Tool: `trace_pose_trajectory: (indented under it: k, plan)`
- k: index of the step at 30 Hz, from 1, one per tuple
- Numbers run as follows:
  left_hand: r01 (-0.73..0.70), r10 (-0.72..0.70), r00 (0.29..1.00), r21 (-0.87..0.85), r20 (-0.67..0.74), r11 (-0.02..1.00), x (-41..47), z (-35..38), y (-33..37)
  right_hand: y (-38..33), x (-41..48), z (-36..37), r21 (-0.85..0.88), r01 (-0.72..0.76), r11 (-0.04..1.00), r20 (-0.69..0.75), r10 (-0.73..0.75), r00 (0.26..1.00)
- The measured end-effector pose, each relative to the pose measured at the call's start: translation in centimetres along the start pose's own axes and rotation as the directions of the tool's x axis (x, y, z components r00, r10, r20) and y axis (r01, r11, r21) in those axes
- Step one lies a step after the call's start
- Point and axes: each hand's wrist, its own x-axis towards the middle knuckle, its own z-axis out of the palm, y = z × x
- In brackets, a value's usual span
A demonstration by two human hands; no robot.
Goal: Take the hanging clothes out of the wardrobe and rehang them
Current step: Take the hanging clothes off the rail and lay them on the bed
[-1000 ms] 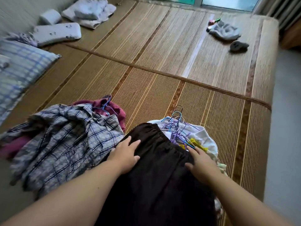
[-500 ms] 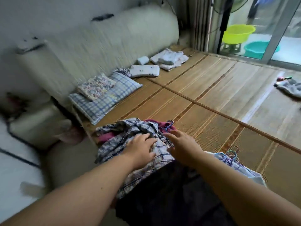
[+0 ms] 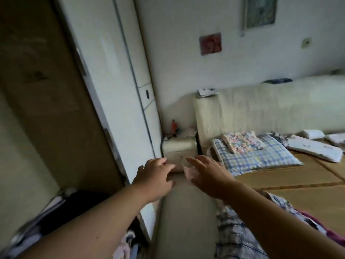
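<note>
You're swinging your view left, away from the bed. Half a second ago both hands were pressing on the blue-and-white plaid cotton shirt (image 3: 240, 232); now they're off it and reaching out in the air. The crumpled shirt is lying at five o'clock, under your right forearm, with a magenta garment (image 3: 334, 236) peeking out just beside it at the frame's edge.

Your left hand (image 3: 155, 177) is hovering just below centre, fingers loosely bent and holding nothing. Your right hand (image 3: 207, 174) is floating beside it, fingers spread and relaxed, also holding nothing. The two are near each other but apart.

The smooth white wardrobe door (image 3: 112, 75) is coming in as a tall slanted panel from eleven to seven o'clock, with a matte brown wooden panel (image 3: 43, 90) filling nine o'clock. A blurred heap of dark and pale clothes (image 3: 61, 208) is showing at seven o'clock, too smeared to sort.

At three o'clock the blue checked fabric pillow (image 3: 261, 157) is lying on the ribbed tan bamboo mat (image 3: 302, 186), with a small floral cushion (image 3: 240, 142) resting on top. The padded cream headboard (image 3: 270, 109) is running behind them.
</note>
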Motion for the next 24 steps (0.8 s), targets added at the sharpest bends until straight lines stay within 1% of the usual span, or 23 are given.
trace_pose_trajectory:
  k: [3,6,10,13,15,18,21,24]
  plan:
    - [0.102,-0.098,0.988,0.030,-0.120,0.994,-2.4,-4.1,-5.6,-6.7,4.6,-0.8,-0.010,0.147,0.989,-0.017,-0.147,0.989]
    - [0.217,-0.193,0.955,0.088,-0.225,0.972,-4.9,-8.2,-10.4,-13.3,8.0,-1.8,-0.005,0.280,0.960,-0.079,-0.280,0.957]
    - [0.383,-0.324,0.886,0.129,-0.332,0.915,-7.6,-12.9,-14.5,-20.3,11.2,-3.6,-0.006,0.448,0.894,-0.152,-0.444,0.883]
    - [0.483,-0.411,0.834,0.126,-0.367,0.867,-9.5,-15.9,-16.6,-24.8,13.4,-5.2,0.014,0.547,0.837,-0.201,-0.534,0.822]
    - [0.542,-0.456,0.797,0.135,-0.395,0.829,-11.0,-18.1,-17.9,-28.2,15.1,-6.1,0.052,0.626,0.778,-0.250,-0.597,0.763]
    - [0.612,-0.501,0.741,0.142,-0.448,0.778,-13.2,-21.7,-19.0,-33.3,17.4,-7.8,0.115,0.744,0.658,-0.328,-0.682,0.654]
    - [0.682,-0.518,0.684,0.199,-0.515,0.703,-15.2,-24.9,-19.4,-38.3,19.3,-9.4,0.232,0.819,0.525,-0.425,-0.703,0.571]
    - [0.736,-0.540,0.625,0.196,-0.563,0.648,-15.9,-27.3,-19.1,-42.3,21.3,-11.3,0.343,0.856,0.386,-0.488,-0.705,0.514]
